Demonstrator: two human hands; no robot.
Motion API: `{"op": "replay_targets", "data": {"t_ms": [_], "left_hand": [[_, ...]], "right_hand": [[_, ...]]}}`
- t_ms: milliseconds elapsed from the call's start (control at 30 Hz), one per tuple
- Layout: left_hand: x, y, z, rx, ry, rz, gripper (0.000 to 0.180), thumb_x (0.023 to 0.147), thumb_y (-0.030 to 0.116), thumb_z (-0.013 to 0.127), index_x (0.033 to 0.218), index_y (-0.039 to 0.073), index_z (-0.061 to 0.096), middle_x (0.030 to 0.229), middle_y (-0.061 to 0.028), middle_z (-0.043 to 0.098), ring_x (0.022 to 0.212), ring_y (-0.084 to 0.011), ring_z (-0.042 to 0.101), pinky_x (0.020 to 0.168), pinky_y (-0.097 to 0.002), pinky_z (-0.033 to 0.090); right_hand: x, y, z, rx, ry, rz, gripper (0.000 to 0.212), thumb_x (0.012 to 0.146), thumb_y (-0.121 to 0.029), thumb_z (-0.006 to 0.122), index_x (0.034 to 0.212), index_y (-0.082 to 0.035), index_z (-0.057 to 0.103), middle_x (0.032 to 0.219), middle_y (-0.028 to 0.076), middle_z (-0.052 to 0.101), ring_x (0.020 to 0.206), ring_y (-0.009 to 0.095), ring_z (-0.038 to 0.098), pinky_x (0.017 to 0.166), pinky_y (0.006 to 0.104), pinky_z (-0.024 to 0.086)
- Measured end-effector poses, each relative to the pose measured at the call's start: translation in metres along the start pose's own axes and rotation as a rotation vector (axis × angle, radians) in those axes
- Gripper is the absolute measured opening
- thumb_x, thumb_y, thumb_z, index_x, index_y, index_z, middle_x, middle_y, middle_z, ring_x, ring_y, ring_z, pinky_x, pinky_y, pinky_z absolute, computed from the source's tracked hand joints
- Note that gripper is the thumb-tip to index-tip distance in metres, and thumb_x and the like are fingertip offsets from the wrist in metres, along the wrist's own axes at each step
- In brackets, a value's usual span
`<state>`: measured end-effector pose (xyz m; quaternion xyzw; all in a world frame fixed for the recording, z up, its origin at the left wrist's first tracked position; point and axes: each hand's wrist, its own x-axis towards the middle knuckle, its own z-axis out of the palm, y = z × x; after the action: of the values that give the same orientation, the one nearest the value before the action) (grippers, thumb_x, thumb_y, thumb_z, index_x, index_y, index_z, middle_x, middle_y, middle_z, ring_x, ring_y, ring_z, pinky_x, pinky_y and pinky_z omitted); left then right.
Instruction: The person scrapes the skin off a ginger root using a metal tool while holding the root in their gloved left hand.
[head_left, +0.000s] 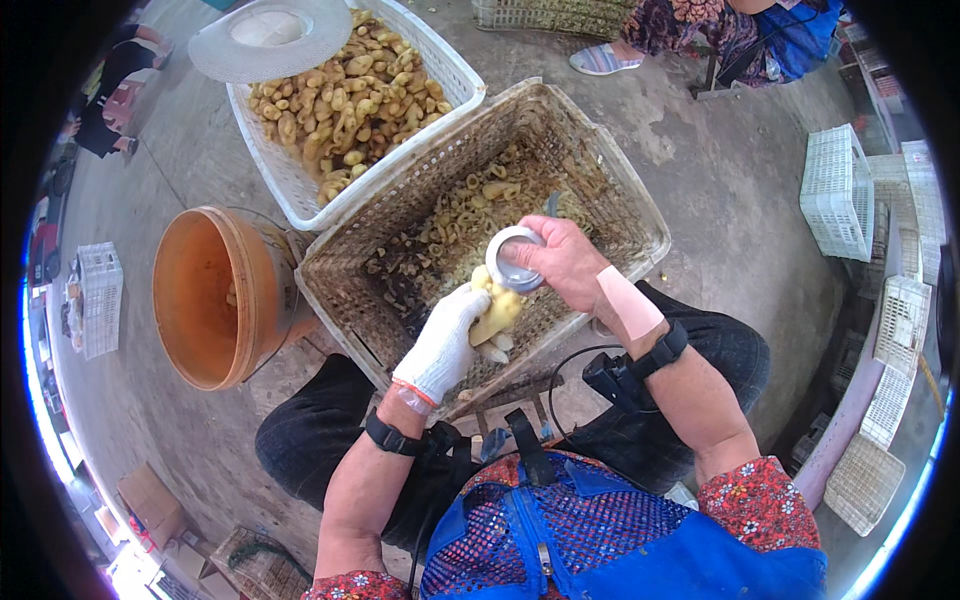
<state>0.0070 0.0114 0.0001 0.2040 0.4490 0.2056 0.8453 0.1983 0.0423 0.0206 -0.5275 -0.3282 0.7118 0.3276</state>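
My left hand (446, 335), in a white knitted glove, is closed around a knobby pale-yellow root that looks like ginger (497, 312). In my bare right hand (568, 262) is a ring-shaped tool (495, 250), with a white rim and a greyish inside; its exact kind is unclear. The ring meets the top of the root. A narrow grey tip (552, 203) sticks up beyond my right fingers. Both hands are above the near part of a dirty, pale perforated crate (400, 215), whose bottom holds peelings and scraps.
Behind it stands a white crate (470, 85) heaped with unpeeled knobby roots (345, 100), a translucent hat (250, 60) over its far left corner. An orange bucket (245, 300) is at the left. Stacked crates (838, 195) line the right side. Another person's shoe (605, 60) shows at the back.
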Motion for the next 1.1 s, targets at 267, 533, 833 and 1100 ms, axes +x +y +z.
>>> {"op": "replay_targets", "data": {"t_ms": [267, 533, 833, 1100], "left_hand": [[-0.001, 0.013, 0.013, -0.053, 0.259, -0.040, 0.051, 0.096, 0.059, 0.034, 0.090, 0.014, 0.059, 0.058, -0.0009, 0.051, 0.037, -0.0116, 0.041, 0.030, -0.0249, 0.031], [-0.004, 0.014, 0.013, 0.063, 0.344, -0.170, 0.050, 0.094, 0.059, 0.041, 0.084, 0.013, 0.057, 0.052, 0.0007, 0.047, 0.032, -0.0080, 0.034, 0.028, -0.0225, 0.025], [-0.003, 0.003, 0.006, -0.289, 0.209, -0.168, 0.044, 0.097, 0.052, 0.042, 0.082, 0.013, 0.053, 0.050, 0.0004, 0.046, 0.032, -0.0103, 0.038, 0.028, -0.0209, 0.029], [-0.005, 0.000, -0.006, -0.326, 0.056, -0.221, 0.046, 0.097, 0.053, 0.040, 0.087, 0.011, 0.057, 0.049, 0.0006, 0.046, 0.032, -0.0096, 0.040, 0.028, -0.0214, 0.029]], "right_hand": [[-0.006, -0.001, 0.004, -0.292, -0.096, -0.270, 0.015, 0.091, -0.016, 0.062, 0.098, -0.004, 0.059, 0.091, 0.005, 0.065, 0.077, 0.014, 0.062, 0.066, 0.0275, 0.052], [0.005, 0.003, -0.021, -0.646, 0.246, -0.341, 0.016, 0.084, -0.019, 0.065, 0.085, -0.004, 0.060, 0.078, 0.014, 0.065, 0.072, 0.026, 0.064, 0.067, 0.0342, 0.049], [-0.014, 0.007, 0.020, -0.641, 0.053, -0.432, 0.015, 0.082, -0.017, 0.066, 0.088, -0.004, 0.060, 0.077, 0.015, 0.063, 0.070, 0.028, 0.063, 0.064, 0.0353, 0.048], [0.014, -0.004, -0.046, -0.724, 0.420, -0.299, 0.011, 0.086, -0.017, 0.063, 0.089, -0.007, 0.063, 0.084, 0.011, 0.069, 0.074, 0.020, 0.067, 0.067, 0.0325, 0.053]]}}
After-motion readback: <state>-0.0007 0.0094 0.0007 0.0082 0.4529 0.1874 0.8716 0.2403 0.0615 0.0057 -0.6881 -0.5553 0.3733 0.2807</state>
